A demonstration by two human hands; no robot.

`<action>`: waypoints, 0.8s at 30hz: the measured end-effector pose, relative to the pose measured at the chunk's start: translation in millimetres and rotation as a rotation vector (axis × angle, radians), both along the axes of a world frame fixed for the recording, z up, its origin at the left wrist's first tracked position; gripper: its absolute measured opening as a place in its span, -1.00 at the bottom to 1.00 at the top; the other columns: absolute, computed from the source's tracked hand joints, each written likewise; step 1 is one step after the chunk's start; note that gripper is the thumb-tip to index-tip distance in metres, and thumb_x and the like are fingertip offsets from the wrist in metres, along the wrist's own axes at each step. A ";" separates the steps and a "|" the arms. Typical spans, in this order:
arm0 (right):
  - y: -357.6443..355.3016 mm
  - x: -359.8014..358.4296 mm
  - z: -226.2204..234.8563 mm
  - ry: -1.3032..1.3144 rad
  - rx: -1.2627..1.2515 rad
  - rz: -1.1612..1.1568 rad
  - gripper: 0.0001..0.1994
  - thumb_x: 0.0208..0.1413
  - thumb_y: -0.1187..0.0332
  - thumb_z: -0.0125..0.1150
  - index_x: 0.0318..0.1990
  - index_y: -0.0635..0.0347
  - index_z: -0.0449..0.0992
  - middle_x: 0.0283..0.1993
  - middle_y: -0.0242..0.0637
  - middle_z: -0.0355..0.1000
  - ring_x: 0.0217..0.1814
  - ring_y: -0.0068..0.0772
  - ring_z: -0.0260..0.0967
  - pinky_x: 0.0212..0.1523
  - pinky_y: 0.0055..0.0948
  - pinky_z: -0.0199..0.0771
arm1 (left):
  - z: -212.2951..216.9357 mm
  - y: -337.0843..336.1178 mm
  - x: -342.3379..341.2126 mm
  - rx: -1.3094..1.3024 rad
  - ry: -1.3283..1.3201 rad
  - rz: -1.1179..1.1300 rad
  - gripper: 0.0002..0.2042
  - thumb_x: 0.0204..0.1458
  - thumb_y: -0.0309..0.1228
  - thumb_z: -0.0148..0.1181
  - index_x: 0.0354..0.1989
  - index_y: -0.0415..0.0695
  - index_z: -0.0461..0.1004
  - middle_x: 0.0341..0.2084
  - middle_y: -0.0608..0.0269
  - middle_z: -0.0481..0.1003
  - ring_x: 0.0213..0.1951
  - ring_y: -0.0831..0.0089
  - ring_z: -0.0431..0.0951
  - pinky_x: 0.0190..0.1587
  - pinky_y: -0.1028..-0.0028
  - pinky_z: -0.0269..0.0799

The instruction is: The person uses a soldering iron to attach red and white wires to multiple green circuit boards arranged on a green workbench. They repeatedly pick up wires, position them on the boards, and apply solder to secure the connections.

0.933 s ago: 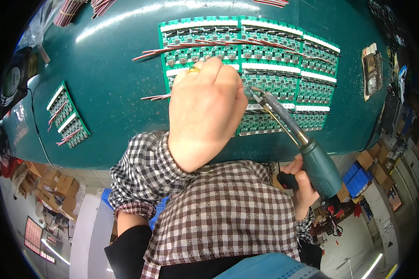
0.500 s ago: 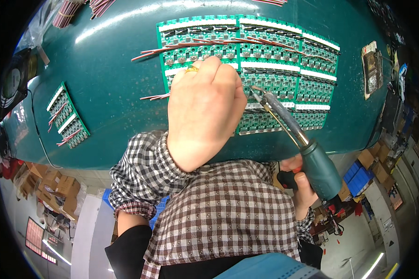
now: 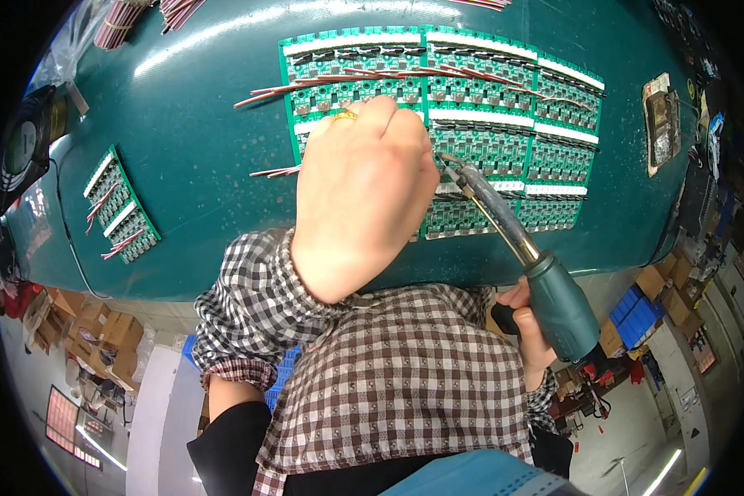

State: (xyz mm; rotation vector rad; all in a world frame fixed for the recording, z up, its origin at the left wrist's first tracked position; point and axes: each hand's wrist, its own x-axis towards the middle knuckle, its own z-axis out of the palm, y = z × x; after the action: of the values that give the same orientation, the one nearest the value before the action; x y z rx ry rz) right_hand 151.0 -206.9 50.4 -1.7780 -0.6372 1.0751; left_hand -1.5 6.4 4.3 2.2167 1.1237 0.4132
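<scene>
My left hand [image 3: 364, 198] is over the panels of green circuit boards [image 3: 479, 150], its fingers curled closed. The fingertips are hidden behind the hand, so what they pinch does not show. My right hand [image 3: 535, 337] grips a soldering gun [image 3: 562, 306] with a green handle and a thin solder feed tube along its barrel. The gun's tip points up and left, close beside the left hand's fingers at the boards. Red and white wires [image 3: 339, 78] lie in a row across the upper boards. More wire ends [image 3: 273, 173] stick out left of my left hand.
A smaller circuit board panel [image 3: 122, 207] with wires lies at the left of the green table [image 3: 211, 157]. Wire bundles [image 3: 124, 23] are at the upper left. A dark fan [image 3: 26, 157] stands at the left edge, a worn metal holder [image 3: 660, 124] at the right.
The soldering gun and my right hand have shifted slightly left, bringing the tip closer to my left hand. My left hand has moved very little.
</scene>
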 end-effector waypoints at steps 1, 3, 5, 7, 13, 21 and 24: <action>-0.1 0.0 0.1 -0.004 -0.010 -0.002 -0.34 -0.12 0.36 0.45 0.07 0.49 0.22 -0.33 -0.12 0.49 -0.28 -0.32 0.50 -0.17 -0.29 0.55 | 0.3 0.3 -0.2 -0.011 -0.006 0.004 -0.89 -0.20 -0.53 0.22 -0.49 -0.14 0.41 -0.52 0.20 0.40 -0.41 0.17 0.43 -0.35 0.28 0.29; -0.6 0.3 0.4 -0.011 -0.026 0.000 -0.36 -0.13 0.35 0.46 0.05 0.49 0.24 -0.34 -0.12 0.50 -0.28 -0.32 0.50 -0.17 -0.30 0.56 | 1.5 0.4 0.5 -0.013 0.001 0.009 -0.90 -0.20 -0.53 0.22 -0.49 -0.14 0.41 -0.52 0.21 0.40 -0.41 0.18 0.43 -0.35 0.29 0.29; 1.1 -0.4 1.7 -0.020 -0.046 0.011 -0.48 -0.09 0.32 0.41 -0.07 0.48 0.31 -0.36 -0.14 0.44 -0.31 -0.32 0.44 -0.20 -0.27 0.53 | 1.5 0.1 1.0 -0.015 0.006 0.012 -0.90 -0.20 -0.53 0.22 -0.49 -0.14 0.41 -0.52 0.21 0.40 -0.41 0.18 0.43 -0.35 0.29 0.29; 6.6 -2.7 5.2 -0.033 -0.072 0.030 -0.67 0.00 0.28 0.28 -0.29 0.44 0.40 -0.39 -0.16 0.33 -0.35 -0.31 0.32 -0.26 -0.20 0.47 | 1.0 -0.5 1.8 -0.017 0.011 0.010 -0.90 -0.20 -0.53 0.22 -0.49 -0.14 0.41 -0.52 0.21 0.40 -0.41 0.18 0.43 -0.35 0.29 0.29; 4.2 -3.8 3.2 -0.037 -0.063 0.018 -0.65 0.01 0.28 0.28 -0.24 0.46 0.40 -0.39 -0.19 0.33 -0.34 -0.33 0.32 -0.24 -0.19 0.47 | 0.6 -0.1 0.5 -0.014 -0.009 0.013 -0.89 -0.21 -0.53 0.22 -0.49 -0.15 0.41 -0.52 0.20 0.41 -0.41 0.18 0.43 -0.35 0.29 0.29; -0.9 -2.6 0.6 -0.024 -0.031 -0.004 -0.44 -0.07 0.36 0.39 0.03 0.51 0.29 -0.37 -0.18 0.44 -0.31 -0.36 0.44 -0.19 -0.29 0.53 | -0.3 -0.8 0.5 -0.026 -0.013 0.020 -0.89 -0.21 -0.53 0.22 -0.50 -0.15 0.41 -0.54 0.20 0.39 -0.46 0.19 0.41 -0.38 0.29 0.27; -3.4 -1.6 -1.2 -0.044 -0.035 0.000 -0.41 -0.12 0.38 0.45 0.02 0.50 0.29 -0.36 -0.16 0.50 -0.30 -0.36 0.51 -0.17 -0.35 0.55 | 0.1 -0.6 0.7 -0.029 -0.007 0.018 -0.90 -0.21 -0.53 0.22 -0.50 -0.14 0.41 -0.54 0.21 0.39 -0.46 0.20 0.41 -0.38 0.29 0.26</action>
State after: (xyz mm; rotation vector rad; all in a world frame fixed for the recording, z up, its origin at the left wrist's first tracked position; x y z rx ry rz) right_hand 149.4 -210.3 49.1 -1.8359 -0.6491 1.0552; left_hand -0.8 5.9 4.3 2.1805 1.1396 0.4092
